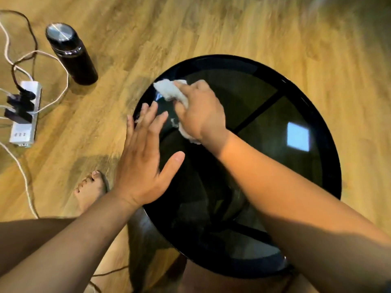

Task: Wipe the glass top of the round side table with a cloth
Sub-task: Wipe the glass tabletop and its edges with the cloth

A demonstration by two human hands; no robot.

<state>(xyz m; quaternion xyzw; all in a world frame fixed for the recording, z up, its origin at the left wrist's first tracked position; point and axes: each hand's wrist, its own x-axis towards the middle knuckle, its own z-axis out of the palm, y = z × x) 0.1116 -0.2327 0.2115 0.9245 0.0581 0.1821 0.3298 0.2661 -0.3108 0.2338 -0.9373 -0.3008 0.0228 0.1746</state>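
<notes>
The round side table [323,127] has a black rim and a dark glass top, seen from above at centre right. A white cloth [169,92] lies bunched on the glass near the far-left rim. My right hand [201,111] presses down on the cloth and grips it, with cloth showing both ahead of the fingers and under the wrist. My left hand [143,157] lies flat with fingers spread over the table's left rim, holding nothing. A bright square reflection sits on the right side of the glass.
A black flask with a metal lid [69,51] stands on the wooden floor at upper left. A white power strip [25,115] with plugs and trailing cables lies at far left. My bare foot [91,191] rests on the floor beside the table.
</notes>
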